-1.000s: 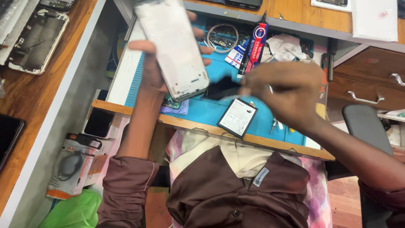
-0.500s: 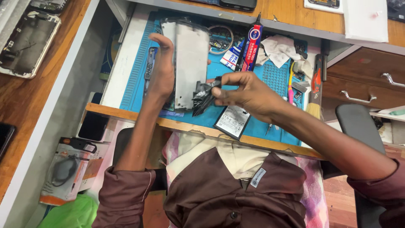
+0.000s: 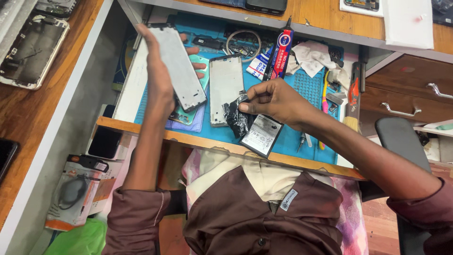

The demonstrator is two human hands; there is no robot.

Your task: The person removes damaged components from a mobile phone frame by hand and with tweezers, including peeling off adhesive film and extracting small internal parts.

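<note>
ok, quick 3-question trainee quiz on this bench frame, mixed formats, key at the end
1. True or false: the left hand presses the grey phone panel flat on the blue work mat.
2. Multiple choice: the right hand pinches what? A) a screwdriver B) a crumpled black film C) a glue tube
3. Fill in: the flat dark battery lies at the mat's front edge, just below the ____ hand.

Key
1. False: the panel is held up, tilted, above the mat.
2. B. The red and blue glue tube lies untouched farther back, and a silver phone frame lies flat beside the film.
3. right
</note>
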